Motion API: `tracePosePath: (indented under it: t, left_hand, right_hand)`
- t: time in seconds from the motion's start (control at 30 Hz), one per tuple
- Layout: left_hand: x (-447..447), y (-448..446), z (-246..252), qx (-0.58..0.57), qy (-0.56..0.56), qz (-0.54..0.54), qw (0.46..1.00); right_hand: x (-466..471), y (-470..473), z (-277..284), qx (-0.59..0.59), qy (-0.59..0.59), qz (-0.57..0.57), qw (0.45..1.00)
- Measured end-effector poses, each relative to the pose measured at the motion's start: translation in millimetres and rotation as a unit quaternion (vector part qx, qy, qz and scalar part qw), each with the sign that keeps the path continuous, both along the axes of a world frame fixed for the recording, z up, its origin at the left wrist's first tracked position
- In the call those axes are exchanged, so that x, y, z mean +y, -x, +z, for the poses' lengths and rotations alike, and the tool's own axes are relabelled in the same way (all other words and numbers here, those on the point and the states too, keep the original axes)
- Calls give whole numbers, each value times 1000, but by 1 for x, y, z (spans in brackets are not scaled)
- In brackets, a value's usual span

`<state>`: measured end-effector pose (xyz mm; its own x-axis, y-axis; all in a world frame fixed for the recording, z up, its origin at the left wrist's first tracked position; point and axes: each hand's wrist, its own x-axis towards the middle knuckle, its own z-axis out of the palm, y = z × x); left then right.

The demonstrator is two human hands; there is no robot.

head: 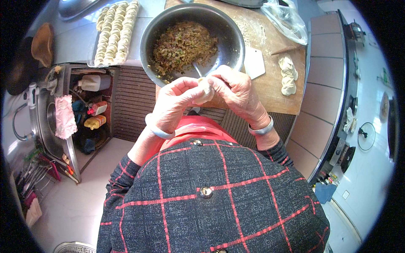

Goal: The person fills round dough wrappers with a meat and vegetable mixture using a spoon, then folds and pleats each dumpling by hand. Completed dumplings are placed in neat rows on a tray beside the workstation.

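Observation:
Between my two hands, just past the near rim of a large metal bowl (145,47), is a pale dough dumpling (207,91). My left hand (177,99) cups it from the left. The thumb and fingers of my right hand (235,91) pinch its edge on the other side. Inside the bowl lies a heap of chopped brown filling (185,46) flecked with green. A utensil's handle (197,69) sticks up from it, its lower end hidden. My fingers cover part of the dumpling, so whether its seam is fully closed is hidden.
Rows of formed dumplings (115,33) fill a clear tray at the left. On the wooden board (269,98) lie a white dough scraper (254,62), a wooden rolling pin (286,49), a stack of dough pieces (287,76) and a plastic bag (286,20). An open cabinet (91,104) holds bottles.

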<state>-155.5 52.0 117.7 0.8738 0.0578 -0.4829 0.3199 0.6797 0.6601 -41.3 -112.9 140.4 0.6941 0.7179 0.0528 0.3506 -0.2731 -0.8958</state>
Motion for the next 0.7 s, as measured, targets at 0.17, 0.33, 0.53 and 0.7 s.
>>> tracePosePath:
  t: [0.17,0.33,0.53,0.7]
  left_hand:
    - [0,0,-1,-3,43,-7,999]
    - [5,0,0,-9,75,-22,997]
    - [13,1,-1,-16,64,-72,995]
    - [28,3,2,-11,63,-92,994]
  right_hand:
    - [1,-2,1,-53,11,13,998]
    - [5,-3,3,26,-25,10,999]
    - [13,-3,6,-1,17,34,999]
    - [25,-5,10,84,-16,41,996]
